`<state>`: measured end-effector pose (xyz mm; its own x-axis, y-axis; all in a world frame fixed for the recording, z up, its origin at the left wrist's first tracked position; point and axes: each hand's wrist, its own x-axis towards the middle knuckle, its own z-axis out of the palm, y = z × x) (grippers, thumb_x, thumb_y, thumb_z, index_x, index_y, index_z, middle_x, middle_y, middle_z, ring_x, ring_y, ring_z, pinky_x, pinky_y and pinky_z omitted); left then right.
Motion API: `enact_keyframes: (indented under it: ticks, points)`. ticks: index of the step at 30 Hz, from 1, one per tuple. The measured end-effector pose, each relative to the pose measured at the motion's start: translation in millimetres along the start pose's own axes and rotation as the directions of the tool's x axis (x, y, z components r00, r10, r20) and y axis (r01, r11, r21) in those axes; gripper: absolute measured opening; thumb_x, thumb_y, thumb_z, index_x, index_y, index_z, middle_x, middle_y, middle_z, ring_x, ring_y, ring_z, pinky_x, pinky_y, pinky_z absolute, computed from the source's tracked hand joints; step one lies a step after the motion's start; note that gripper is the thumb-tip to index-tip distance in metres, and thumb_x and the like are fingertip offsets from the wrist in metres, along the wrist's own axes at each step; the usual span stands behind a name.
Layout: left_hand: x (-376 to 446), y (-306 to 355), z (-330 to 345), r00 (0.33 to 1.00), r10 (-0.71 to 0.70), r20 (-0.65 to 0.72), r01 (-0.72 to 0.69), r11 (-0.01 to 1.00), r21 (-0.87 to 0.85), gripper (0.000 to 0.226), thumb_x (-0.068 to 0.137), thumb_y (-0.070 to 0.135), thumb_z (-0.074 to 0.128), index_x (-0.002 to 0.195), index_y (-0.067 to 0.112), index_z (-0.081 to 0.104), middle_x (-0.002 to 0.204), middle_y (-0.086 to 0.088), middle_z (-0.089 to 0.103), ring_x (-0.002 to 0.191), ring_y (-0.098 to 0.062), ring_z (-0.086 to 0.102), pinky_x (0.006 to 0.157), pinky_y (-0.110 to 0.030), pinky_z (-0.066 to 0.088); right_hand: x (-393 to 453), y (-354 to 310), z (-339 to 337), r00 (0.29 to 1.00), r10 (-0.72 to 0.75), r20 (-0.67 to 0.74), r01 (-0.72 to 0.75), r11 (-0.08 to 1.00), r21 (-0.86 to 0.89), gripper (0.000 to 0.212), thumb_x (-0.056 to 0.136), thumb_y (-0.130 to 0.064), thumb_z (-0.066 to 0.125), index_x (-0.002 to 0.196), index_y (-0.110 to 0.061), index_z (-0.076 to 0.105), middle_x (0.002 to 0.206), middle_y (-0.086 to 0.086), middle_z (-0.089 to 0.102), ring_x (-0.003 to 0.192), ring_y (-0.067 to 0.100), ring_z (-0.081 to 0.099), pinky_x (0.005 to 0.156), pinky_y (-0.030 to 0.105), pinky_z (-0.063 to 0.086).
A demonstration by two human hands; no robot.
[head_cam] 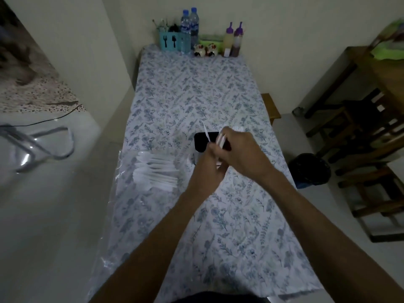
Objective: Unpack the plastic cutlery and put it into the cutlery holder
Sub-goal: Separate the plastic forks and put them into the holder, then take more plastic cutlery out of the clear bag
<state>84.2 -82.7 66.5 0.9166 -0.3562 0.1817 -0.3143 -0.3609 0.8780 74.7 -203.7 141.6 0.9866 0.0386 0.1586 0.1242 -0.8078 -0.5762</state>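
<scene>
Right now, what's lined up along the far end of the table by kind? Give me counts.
Water bottles: 2
Sauce bottles with purple caps: 2
Small patterned ceramic pots: 2
Teal cutlery holder: 1
Green packet: 1
Total: 8

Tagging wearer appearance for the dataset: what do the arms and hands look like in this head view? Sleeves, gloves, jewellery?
Both forearms are bare from the bottom edge of the frame up to the hands: no sleeves in view. The left hand and right hand show no gloves, and no watch or wristband is visible at either wrist. Rings cannot be ruled out; the fingers are motion-blurred in dim light.
</scene>
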Motion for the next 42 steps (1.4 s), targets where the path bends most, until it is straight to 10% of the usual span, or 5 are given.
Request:
enact_keyframes:
  ticks: [16, 25, 30, 36, 42]
  points:
    - [123, -49, -22, 0.990, -0.103, 0.092, 0.071, 0.953, 0.294, 0.023, 0.082, 0.013, 0.083, 0.082, 0.010, 0.060, 0.078, -0.003, 0.066, 0.064, -0.012, 0.059, 0.059, -0.007, 0.042, 107, 64, 15, 0.999, -0.037, 0.038, 0.036, 0.999, 0.018, 0.025, 0.095, -0.020, 0.068, 0.080, -0.005, 0.056, 0.058, -0.013, 0.044, 0.049, 0.000, 0.044, 0.050, 0.008, 0.038]
    - [102, -66, -12, 0.995, 0.048, -0.085, -0.007, 0.906, 0.423, 0.087, 0.072, 0.043, 0.090, 0.135, -0.001, 0.049, 0.135, -0.014, 0.044, 0.130, -0.027, 0.044, 0.106, -0.032, 0.044, 108, 79, 30, 0.993, 0.031, -0.112, -0.082, 0.869, -0.489, 0.102, 0.080, -0.092, 0.024, 0.159, -0.029, 0.018, 0.078, 0.004, 0.062, 0.054, 0.020, 0.058, 0.044, 0.024, 0.039]
    - [55, -75, -35, 0.972, 0.100, -0.215, 0.002, 0.904, 0.427, 0.084, 0.083, 0.056, 0.077, 0.141, 0.004, 0.046, 0.143, -0.013, 0.045, 0.137, -0.028, 0.042, 0.116, -0.037, 0.037, 79, 67, 44, 0.953, -0.092, -0.288, -0.064, 0.870, -0.489, 0.082, 0.097, -0.073, 0.032, 0.153, -0.013, 0.033, 0.121, 0.012, 0.064, 0.100, 0.030, 0.065, 0.059, 0.039, 0.059]
    - [-72, -163, -83, 0.934, -0.342, -0.102, 0.331, 0.722, 0.608, 0.072, 0.089, 0.050, 0.067, 0.144, 0.009, 0.045, 0.147, -0.015, 0.050, 0.131, -0.036, 0.051, 0.101, -0.053, 0.048, -69, 21, 168, 0.968, -0.214, 0.130, 0.239, 0.942, -0.234, 0.028, 0.092, -0.037, 0.059, 0.108, -0.013, 0.059, 0.091, 0.008, 0.065, 0.074, 0.026, 0.066, 0.051, 0.038, 0.058]
    - [-187, -189, -113, 0.916, -0.400, -0.030, 0.269, 0.557, 0.786, 0.078, 0.092, 0.069, 0.032, 0.137, 0.011, 0.057, 0.134, -0.011, 0.065, 0.116, -0.033, 0.067, 0.091, -0.052, 0.051, -177, 28, 245, 0.702, -0.344, 0.623, 0.546, 0.822, -0.162, 0.031, 0.071, -0.045, 0.064, 0.097, -0.029, 0.065, 0.102, -0.009, 0.069, 0.084, 0.015, 0.067, 0.070, 0.025, 0.054]
